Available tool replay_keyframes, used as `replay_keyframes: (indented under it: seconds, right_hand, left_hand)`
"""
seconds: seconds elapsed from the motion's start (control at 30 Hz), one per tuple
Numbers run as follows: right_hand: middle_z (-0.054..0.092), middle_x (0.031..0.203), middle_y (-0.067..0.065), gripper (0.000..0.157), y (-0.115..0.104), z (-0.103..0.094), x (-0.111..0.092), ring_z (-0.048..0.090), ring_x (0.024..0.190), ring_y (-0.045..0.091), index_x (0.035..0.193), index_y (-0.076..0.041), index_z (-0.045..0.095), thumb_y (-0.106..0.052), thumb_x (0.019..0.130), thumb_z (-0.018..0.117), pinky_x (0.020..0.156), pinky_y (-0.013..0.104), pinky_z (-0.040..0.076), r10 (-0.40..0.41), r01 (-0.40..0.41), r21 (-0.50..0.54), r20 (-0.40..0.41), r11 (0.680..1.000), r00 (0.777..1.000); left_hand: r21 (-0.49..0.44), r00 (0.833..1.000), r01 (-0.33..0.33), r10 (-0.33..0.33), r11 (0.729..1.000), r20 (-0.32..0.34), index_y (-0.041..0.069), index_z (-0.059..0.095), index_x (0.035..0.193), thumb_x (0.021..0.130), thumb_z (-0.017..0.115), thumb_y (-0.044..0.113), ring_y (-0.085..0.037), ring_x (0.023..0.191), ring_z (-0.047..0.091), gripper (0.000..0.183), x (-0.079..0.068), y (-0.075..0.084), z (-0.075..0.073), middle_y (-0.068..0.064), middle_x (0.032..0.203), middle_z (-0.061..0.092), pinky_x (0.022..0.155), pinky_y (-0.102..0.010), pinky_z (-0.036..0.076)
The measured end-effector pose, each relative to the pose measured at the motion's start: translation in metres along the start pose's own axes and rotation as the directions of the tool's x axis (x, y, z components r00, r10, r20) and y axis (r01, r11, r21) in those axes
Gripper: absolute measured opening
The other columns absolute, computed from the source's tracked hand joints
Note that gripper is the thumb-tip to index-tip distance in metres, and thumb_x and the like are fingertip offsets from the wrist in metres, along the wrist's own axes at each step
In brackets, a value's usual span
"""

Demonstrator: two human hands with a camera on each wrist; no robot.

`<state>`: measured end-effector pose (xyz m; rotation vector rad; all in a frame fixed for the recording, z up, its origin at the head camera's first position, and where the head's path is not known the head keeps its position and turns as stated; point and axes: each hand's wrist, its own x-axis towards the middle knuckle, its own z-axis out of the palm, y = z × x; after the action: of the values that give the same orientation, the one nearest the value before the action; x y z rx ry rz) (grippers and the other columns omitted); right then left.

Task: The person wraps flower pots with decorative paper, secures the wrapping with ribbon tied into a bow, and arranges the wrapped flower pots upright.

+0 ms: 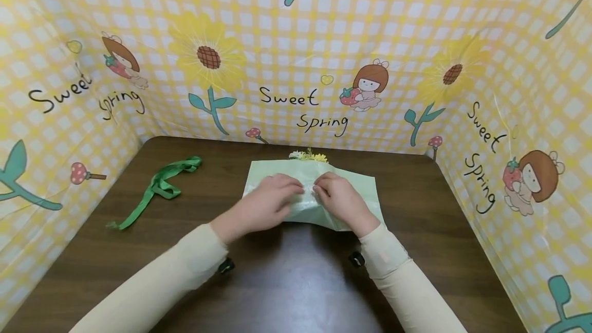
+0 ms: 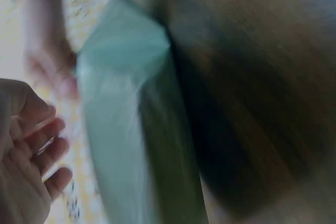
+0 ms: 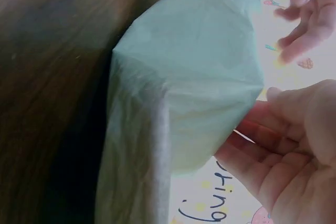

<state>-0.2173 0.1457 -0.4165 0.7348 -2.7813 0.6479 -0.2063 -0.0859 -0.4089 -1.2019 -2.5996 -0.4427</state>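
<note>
A sheet of pale green wrapping paper [image 1: 344,181] is folded up around a bunch of small white and yellow flowers [image 1: 319,158], whose heads show above its back edge. A shiny crumpled patch lies at the paper's middle, between both hands. My right hand [image 1: 341,197] holds the paper there; in the right wrist view its fingers [image 3: 257,166] meet the folded edge. Over the paper's left part is my left hand [image 1: 270,197], its fingertips pointing at the shiny patch. Its fingers [image 2: 52,153] are loosely bent and apart from the paper in the left wrist view.
A loose green ribbon [image 1: 162,181] lies looped on the left of the dark wooden table [image 1: 296,292]. Yellow checked cloth walls [image 1: 296,55] printed with flowers and lettering stand behind the table and along both sides.
</note>
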Motion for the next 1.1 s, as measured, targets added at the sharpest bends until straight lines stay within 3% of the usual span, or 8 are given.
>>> replay_keyframes:
  seconds: [0.17, 0.37, 0.5, 0.6, 0.73, 0.9, 1.03, 1.1]
  right_hand:
    - [0.064, 0.11, -0.001, 0.019, 0.003, -0.004, 0.001, 0.063, 0.098, 0.015, 0.092, -0.011, 0.072, -0.017, 0.098, 0.055, 0.081, 0.031, 0.052, 0.026, -0.029, 0.072, 0.032, 0.997, 0.999]
    - [0.066, 0.106, 0.0, 0.02, 0.009, -0.01, 0.001, 0.062, 0.101, 0.015, 0.097, -0.012, 0.073, -0.018, 0.099, 0.055, 0.087, 0.033, 0.051, 0.007, -0.013, 0.146, 0.042, 0.989, 0.999]
    - [0.067, 0.11, 0.002, 0.021, 0.016, -0.024, -0.006, 0.062, 0.105, 0.017, 0.105, -0.01, 0.072, -0.02, 0.099, 0.055, 0.088, 0.036, 0.051, 0.042, -0.043, 0.156, 0.008, 0.987, 0.999]
    - [0.067, 0.112, 0.003, 0.022, 0.028, -0.042, -0.018, 0.063, 0.104, 0.02, 0.108, -0.009, 0.071, -0.022, 0.098, 0.057, 0.086, 0.039, 0.052, 0.124, -0.12, 0.136, -0.027, 0.984, 0.992]
    - [0.068, 0.11, 0.004, 0.024, 0.049, -0.066, -0.04, 0.064, 0.101, 0.022, 0.109, -0.01, 0.072, -0.026, 0.097, 0.059, 0.084, 0.043, 0.052, 0.249, -0.248, 0.111, 0.01, 0.962, 0.968]
    - [0.068, 0.112, 0.01, 0.033, 0.077, -0.08, -0.069, 0.063, 0.102, 0.027, 0.113, -0.008, 0.069, -0.033, 0.099, 0.053, 0.084, 0.045, 0.049, 0.394, -0.402, 0.059, 0.11, 0.914, 0.912]
    - [0.066, 0.115, 0.013, 0.047, 0.094, -0.073, -0.088, 0.06, 0.104, 0.029, 0.119, -0.005, 0.065, -0.044, 0.099, 0.048, 0.082, 0.044, 0.049, 0.519, -0.543, 0.064, 0.219, 0.838, 0.826]
    - [0.066, 0.11, 0.015, 0.048, 0.099, -0.065, -0.094, 0.061, 0.098, 0.028, 0.116, -0.004, 0.066, -0.045, 0.098, 0.051, 0.079, 0.041, 0.05, 0.559, -0.605, 0.143, 0.263, 0.784, 0.786]
  left_hand:
    - [0.142, 0.988, -0.114, 0.097, 0.983, 0.116, 0.018, 0.061, 0.126, 0.089, 0.05, 0.013, -0.016, 0.124, 0.049, 0.039, 0.023, 0.015, 0.02, 0.004, 0.127, 0.058, 0.098, -0.039, 0.04]
    - [0.234, 0.977, -0.172, 0.136, 0.957, 0.162, 0.016, 0.06, 0.127, 0.09, 0.052, 0.014, -0.017, 0.125, 0.049, 0.039, 0.032, 0.019, 0.02, 0.002, 0.129, 0.056, 0.105, -0.037, 0.037]
    - [0.221, 0.968, -0.213, 0.175, 0.952, 0.178, 0.013, 0.062, 0.124, 0.09, 0.052, 0.012, -0.018, 0.118, 0.053, 0.036, 0.037, 0.021, 0.019, -0.001, 0.123, 0.056, 0.106, -0.034, 0.038]
    - [0.183, 0.968, -0.222, 0.193, 0.958, 0.163, 0.011, 0.064, 0.122, 0.089, 0.051, 0.01, -0.017, 0.112, 0.055, 0.035, 0.04, 0.02, 0.022, -0.001, 0.119, 0.057, 0.102, -0.031, 0.042]
    - [0.132, 0.971, -0.201, 0.18, 0.971, 0.154, 0.011, 0.065, 0.121, 0.091, 0.05, 0.011, -0.017, 0.116, 0.056, 0.034, 0.039, 0.019, 0.021, -0.003, 0.125, 0.059, 0.1, -0.029, 0.044]
    - [0.115, 0.976, -0.169, 0.151, 0.979, 0.156, 0.012, 0.068, 0.118, 0.092, 0.052, 0.014, -0.016, 0.117, 0.057, 0.03, 0.037, 0.019, 0.017, -0.001, 0.123, 0.064, 0.1, -0.028, 0.045]
    - [0.096, 0.977, -0.167, 0.152, 0.981, 0.146, 0.013, 0.07, 0.114, 0.092, 0.053, 0.013, -0.015, 0.115, 0.058, 0.028, 0.039, 0.018, 0.016, 0.001, 0.119, 0.066, 0.099, -0.028, 0.045]
    - [0.095, 0.978, -0.168, 0.153, 0.981, 0.142, 0.014, 0.07, 0.113, 0.092, 0.054, 0.014, -0.015, 0.115, 0.058, 0.027, 0.04, 0.018, 0.016, 0.001, 0.118, 0.066, 0.099, -0.028, 0.046]
